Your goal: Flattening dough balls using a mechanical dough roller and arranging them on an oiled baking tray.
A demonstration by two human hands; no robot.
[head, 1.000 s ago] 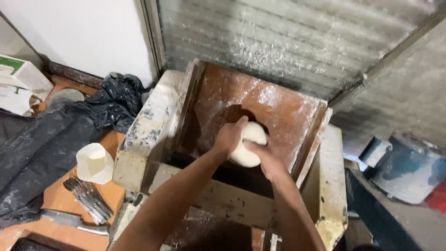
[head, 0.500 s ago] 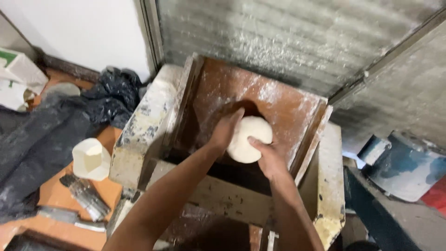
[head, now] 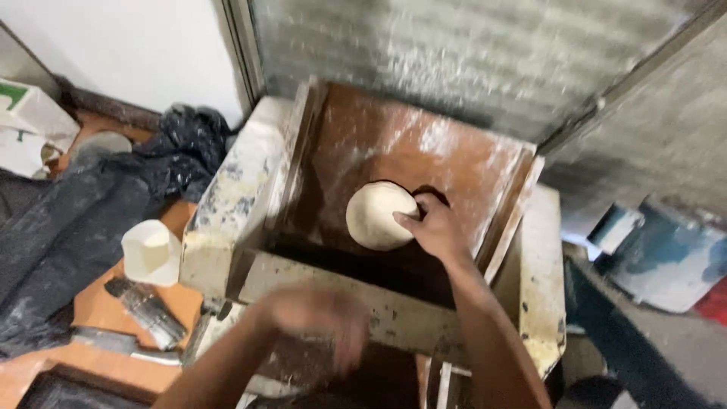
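White paper cup (head: 150, 251): stands on the orange bench (head: 98, 307), left of the machine.
Your left hand (head: 318, 318): blurred, low before the flour-dusted machine front (head: 379, 307); open or closed, you cannot tell.
Round flat white dough disc (head: 379, 214): lies on the sloping brown floured tray (head: 394, 144).
Your right hand (head: 433, 227): fingers bent, pressing the disc's right edge.
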